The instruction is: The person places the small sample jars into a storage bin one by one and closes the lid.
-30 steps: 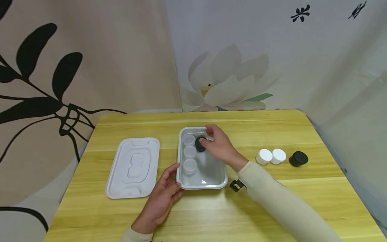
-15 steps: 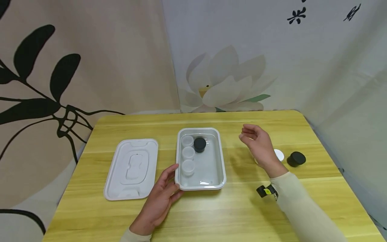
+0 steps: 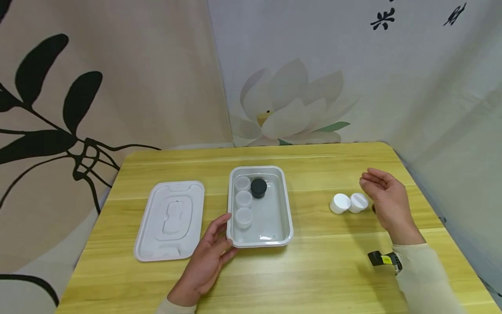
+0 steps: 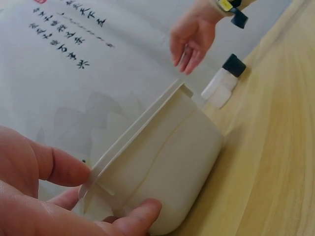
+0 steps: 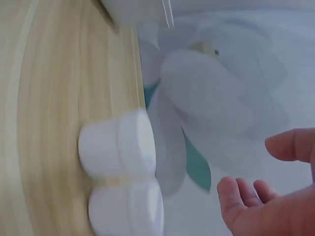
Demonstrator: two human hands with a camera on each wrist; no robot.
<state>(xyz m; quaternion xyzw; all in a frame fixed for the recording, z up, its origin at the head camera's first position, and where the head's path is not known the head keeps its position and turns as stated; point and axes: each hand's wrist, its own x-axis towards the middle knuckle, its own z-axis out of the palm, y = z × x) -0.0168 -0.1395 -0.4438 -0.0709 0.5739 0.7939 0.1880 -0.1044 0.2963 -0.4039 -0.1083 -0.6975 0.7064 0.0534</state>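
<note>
White plastic lid [image 3: 169, 220], item one on my list, lies flat at the left of the yellow wood worktop [image 3: 306, 274], apart from its tray.

Left hand [image 3: 205, 261]: fingers relaxed and nearly straight, thumb and fingertips resting against the near-left corner of the tray [image 3: 280, 237]; the left wrist view shows the same contact on the tray wall [image 4: 167, 167].

Tray, white, rectangular, centre of the worktop. Contents: three white jars [image 3: 243, 198] in a column along its left side, and one black jar [image 3: 259, 188] just beside the farthest white jar.

Two white jars [image 3: 349, 203] with lids on, touching each other, stand on the worktop well right of the tray; the right wrist view shows them blurred [image 5: 120, 169].

Right hand [image 3: 388, 198]: spread, fingers loosely curved, holding nothing, hovering just right of that pair. A second black jar shows only as a dark sliver behind it in the head view; the left wrist view shows it plainly [image 4: 234, 65] beside the white pair.

Progress, as I judge it: four jars packed in the tray, three left outside, lid not yet on.

Change against a second ago: the right hand was then in the tray on the black jar; it has since let go and crossed to the right, now covering the outside black jar. Left hand and tray unchanged.
</note>
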